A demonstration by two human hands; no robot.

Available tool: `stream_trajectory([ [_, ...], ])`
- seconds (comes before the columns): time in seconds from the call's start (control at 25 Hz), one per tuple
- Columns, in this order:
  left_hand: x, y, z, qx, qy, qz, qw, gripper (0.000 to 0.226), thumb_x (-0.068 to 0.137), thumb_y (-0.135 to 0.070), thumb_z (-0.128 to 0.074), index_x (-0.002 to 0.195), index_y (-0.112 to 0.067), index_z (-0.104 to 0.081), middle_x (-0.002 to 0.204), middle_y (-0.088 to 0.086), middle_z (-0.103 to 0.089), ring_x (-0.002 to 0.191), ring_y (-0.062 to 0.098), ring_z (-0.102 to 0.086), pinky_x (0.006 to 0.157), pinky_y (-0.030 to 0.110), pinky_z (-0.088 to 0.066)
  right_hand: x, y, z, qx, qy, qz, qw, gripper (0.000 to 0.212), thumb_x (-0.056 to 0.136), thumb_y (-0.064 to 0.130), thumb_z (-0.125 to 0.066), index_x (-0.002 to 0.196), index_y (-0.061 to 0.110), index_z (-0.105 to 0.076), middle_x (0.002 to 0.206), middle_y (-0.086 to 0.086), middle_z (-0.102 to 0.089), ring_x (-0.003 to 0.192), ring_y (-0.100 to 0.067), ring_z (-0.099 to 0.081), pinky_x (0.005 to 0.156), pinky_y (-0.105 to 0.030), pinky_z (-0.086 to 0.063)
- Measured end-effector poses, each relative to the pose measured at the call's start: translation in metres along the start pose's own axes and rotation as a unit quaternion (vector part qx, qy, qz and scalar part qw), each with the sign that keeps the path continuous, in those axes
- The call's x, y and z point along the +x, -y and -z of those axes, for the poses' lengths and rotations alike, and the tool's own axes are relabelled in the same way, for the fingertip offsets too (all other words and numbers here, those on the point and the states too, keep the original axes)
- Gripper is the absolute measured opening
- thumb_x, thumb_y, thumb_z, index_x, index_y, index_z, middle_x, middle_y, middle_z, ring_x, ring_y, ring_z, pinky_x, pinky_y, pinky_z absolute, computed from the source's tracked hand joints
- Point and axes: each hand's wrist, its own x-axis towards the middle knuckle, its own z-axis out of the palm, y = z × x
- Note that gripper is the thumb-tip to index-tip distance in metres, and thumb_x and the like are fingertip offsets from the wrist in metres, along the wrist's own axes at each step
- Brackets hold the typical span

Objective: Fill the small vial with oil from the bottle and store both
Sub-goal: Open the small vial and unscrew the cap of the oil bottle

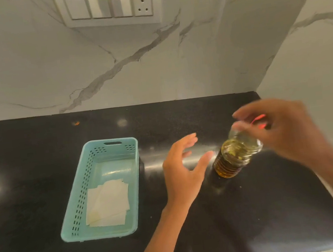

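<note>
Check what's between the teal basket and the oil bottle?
Only the left hand, open, over bare black counter between the basket and oil bottle; head view shows it.

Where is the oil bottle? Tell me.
Head view, right side: the oil bottle stands on the black counter, between the left hand and the right hand at its top.

The only view comes from a wide-angle camera on the person's head, facing the wall and tipped steeply down, so the black counter [44, 205] fills the lower half and the marble wall [152, 53] with its switch panel [108, 6] fills the upper. It sits close over the work: the left hand [182, 166] reaches in from the bottom edge to mid-frame. The blurred right hand [285, 131] comes from the lower right onto the top of the bottle [235, 157], and the basket [108, 143] lies left of centre.
</note>
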Motion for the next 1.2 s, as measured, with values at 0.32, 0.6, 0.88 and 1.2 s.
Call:
stream_trajectory([
  [0.32,0.019,-0.024,-0.090,0.061,0.129,-0.020,0.990,0.068,0.071,-0.051,-0.084,0.130,-0.026,-0.060,0.129,-0.011,-0.063,0.116,0.004,-0.059,0.096,0.033,-0.056,0.018,-0.026,0.048,-0.088,0.095,-0.010,0.992,0.041,0.066,0.059,-0.068,0.084,0.025,-0.080,0.071,0.015,-0.070,0.068,0.003,-0.066,0.060,-0.018,-0.056],
  [0.6,0.019,-0.021,-0.093,0.074,0.130,-0.003,0.989,0.068,0.073,-0.053,-0.081,0.132,-0.027,-0.061,0.121,-0.011,-0.070,0.107,0.006,-0.067,0.094,0.031,-0.057,0.038,-0.030,0.043,-0.176,0.186,0.084,0.963,0.023,0.080,0.038,-0.077,0.088,0.017,-0.080,0.077,0.003,-0.072,0.067,-0.007,-0.063,0.061,-0.025,-0.053],
  [0.88,0.022,-0.022,-0.095,0.044,0.138,0.028,0.989,0.066,0.071,-0.050,-0.082,0.130,-0.029,-0.062,0.120,-0.014,-0.070,0.109,0.004,-0.065,0.098,0.035,-0.055,0.045,-0.035,0.060,-0.083,0.281,0.077,0.953,0.038,0.074,0.016,-0.085,0.108,0.028,-0.074,0.107,0.016,-0.066,0.096,0.000,-0.066,0.082,-0.006,-0.048],
  [1.2,0.033,-0.025,-0.089,0.023,0.168,0.078,0.982,0.064,0.066,-0.040,-0.092,0.121,-0.034,-0.061,0.117,-0.022,-0.065,0.114,-0.001,-0.060,0.101,0.032,-0.054,0.048,-0.027,0.055,-0.152,0.274,0.109,0.943,0.020,0.079,0.024,-0.081,0.099,0.026,-0.079,0.095,0.012,-0.071,0.081,-0.001,-0.065,0.076,-0.023,-0.056],
])
